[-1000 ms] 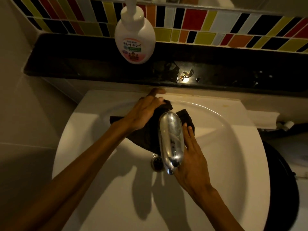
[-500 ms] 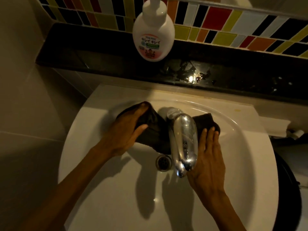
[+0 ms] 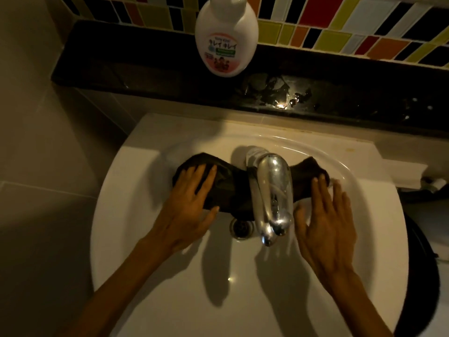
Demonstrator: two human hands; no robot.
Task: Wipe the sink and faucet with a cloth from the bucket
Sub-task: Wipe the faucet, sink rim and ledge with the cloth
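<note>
A dark cloth (image 3: 230,188) lies spread across the back of the white sink (image 3: 150,239), passing under the chrome faucet (image 3: 271,193). My left hand (image 3: 192,205) presses flat on the cloth's left part, fingers apart. To the right of the faucet, my right hand (image 3: 325,222) lies flat, its fingertips on the cloth's right end. The drain (image 3: 240,228) shows just below the cloth, left of the spout. No bucket is in view.
A white soap pump bottle (image 3: 226,42) stands on a wet black ledge (image 3: 352,98) behind the sink, below multicoloured wall tiles (image 3: 340,25). A dark round object (image 3: 425,276) sits right of the sink. A tiled wall (image 3: 36,142) closes the left side.
The cloth has been spread wider, left and right of the faucet. My left hand has come down from the sink's back rim into the basin; my right hand has shifted right, away from the faucet.
</note>
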